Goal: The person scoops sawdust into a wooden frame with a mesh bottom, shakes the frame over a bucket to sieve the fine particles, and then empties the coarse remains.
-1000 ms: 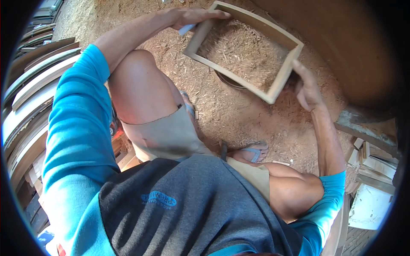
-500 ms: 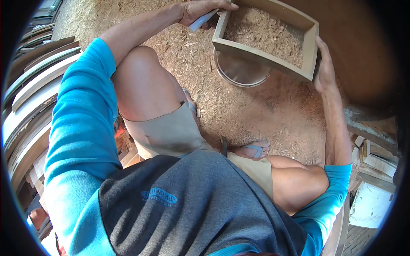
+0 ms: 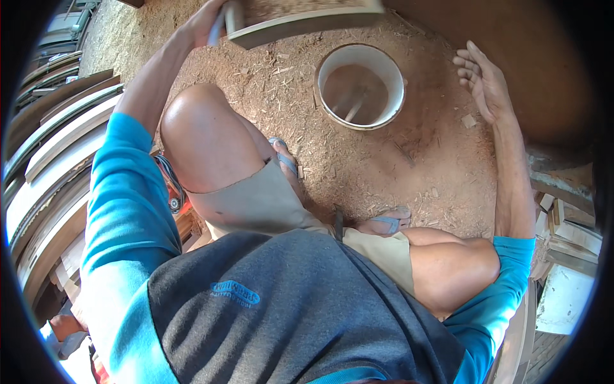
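My left hand (image 3: 206, 24) grips the left end of a shallow wooden box (image 3: 307, 24), which runs out past the top edge of the view. Brown sawdust (image 3: 281, 9) lies inside it. A pale bluish flat piece (image 3: 217, 29) shows beside that hand's fingers; its kind I cannot make out. My right hand (image 3: 485, 83) is apart from the box, fingers spread, with nothing in it. Between the hands, on the ground, stands a round white bucket (image 3: 401, 96) with brown matter inside and a blurred light streak across it.
Sawdust and wood chips cover the ground (image 3: 384, 166). Long boards (image 3: 64, 144) are stacked along my left. A brown panel-like surface (image 3: 537, 83) is at the upper right, with wood offcuts (image 3: 575, 230) below it. My sandalled feet are below the bucket.
The wooden box has moved up and left with my left hand, uncovering the bucket. My right hand has let go of the box's right end.
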`<control>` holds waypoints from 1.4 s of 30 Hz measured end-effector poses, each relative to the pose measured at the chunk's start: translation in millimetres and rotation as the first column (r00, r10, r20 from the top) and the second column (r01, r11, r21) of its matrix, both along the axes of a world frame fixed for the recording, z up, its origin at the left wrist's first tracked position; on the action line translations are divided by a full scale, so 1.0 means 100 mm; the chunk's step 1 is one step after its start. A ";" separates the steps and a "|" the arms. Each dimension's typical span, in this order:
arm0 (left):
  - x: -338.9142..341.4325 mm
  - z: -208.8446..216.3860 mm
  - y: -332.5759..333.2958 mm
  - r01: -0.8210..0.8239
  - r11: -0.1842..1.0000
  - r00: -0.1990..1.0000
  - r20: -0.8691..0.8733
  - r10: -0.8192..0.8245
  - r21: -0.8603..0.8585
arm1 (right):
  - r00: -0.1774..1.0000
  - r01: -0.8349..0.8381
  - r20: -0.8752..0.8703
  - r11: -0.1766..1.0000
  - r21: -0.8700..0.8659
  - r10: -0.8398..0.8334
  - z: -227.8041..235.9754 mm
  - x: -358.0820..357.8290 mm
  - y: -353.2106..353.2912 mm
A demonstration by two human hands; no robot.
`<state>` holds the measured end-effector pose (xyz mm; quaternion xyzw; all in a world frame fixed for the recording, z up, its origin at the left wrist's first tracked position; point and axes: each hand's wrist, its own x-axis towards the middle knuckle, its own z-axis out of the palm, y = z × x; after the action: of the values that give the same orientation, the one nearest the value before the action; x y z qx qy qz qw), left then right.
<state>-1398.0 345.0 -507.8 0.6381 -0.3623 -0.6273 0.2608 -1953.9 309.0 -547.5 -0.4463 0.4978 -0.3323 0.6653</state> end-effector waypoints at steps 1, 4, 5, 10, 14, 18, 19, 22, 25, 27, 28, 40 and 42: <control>0.27 -0.04 0.07 -0.002 1.000 0.993 0.121 0.003 -0.010 | 1.000 0.022 -0.021 0.999 0.037 -0.021 -0.09 -0.11 0.01; 0.82 -0.05 0.28 0.004 0.998 0.861 0.508 0.026 -0.057 | 0.994 0.053 -0.099 0.994 0.100 -0.043 -0.32 -0.35 0.02; 0.89 -0.06 0.36 0.022 0.996 0.773 0.633 0.035 -0.083 | 0.989 0.054 -0.142 0.993 0.103 -0.039 -0.37 -0.43 0.04; 0.98 -0.07 0.78 0.138 0.990 0.140 0.990 0.021 -0.041 | 0.895 -0.060 -0.439 0.997 0.056 0.079 -0.61 -0.70 0.00; 0.41 0.01 1.15 0.119 0.991 -0.180 0.983 -0.044 0.066 | 0.844 -0.066 -0.529 0.996 0.053 0.084 -0.74 -0.91 0.12; 0.90 -0.34 1.72 0.186 0.962 -0.295 0.945 -0.138 0.199 | 0.657 -0.208 -0.734 0.977 0.040 0.170 -0.87 -0.87 0.29; 0.89 -0.31 1.76 0.085 0.973 -0.230 0.955 -0.188 0.213 | 0.591 -0.256 -0.784 0.966 0.042 0.191 -0.89 -0.87 0.35; 0.96 -0.23 1.74 0.050 0.984 -0.232 0.960 -0.155 0.171 | 0.513 -0.329 -0.829 0.943 0.047 0.221 -1.01 -1.09 0.42; 0.95 -0.14 1.65 0.285 0.953 -0.367 0.930 0.013 0.099 | 0.616 -0.259 -0.773 0.966 -0.020 0.149 -1.31 -1.55 0.61; 1.01 -0.11 1.60 0.643 0.765 -0.312 0.906 0.286 -0.020 | 0.653 -0.330 -0.747 0.934 -0.136 0.122 -1.28 -1.70 0.76; 0.99 -0.16 1.55 0.787 0.607 -0.196 0.889 0.413 -0.108 | 0.612 -0.375 -0.778 0.918 -0.130 0.140 -1.22 -1.89 0.78; 0.62 0.45 0.64 0.632 0.775 -0.255 0.937 0.239 -0.026 | 0.183 -0.391 -0.983 0.915 -0.101 -0.031 -1.81 -1.27 1.77; 0.18 0.47 0.51 0.637 0.761 -0.191 0.931 0.311 -0.124 | 0.358 -0.520 -0.926 0.799 -0.302 -0.118 -1.81 -0.75 1.62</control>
<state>-1380.1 395.9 -460.6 0.6935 -0.6885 0.2111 -0.0227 -2029.3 471.1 -728.6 -0.7847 0.5969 -0.0674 0.1531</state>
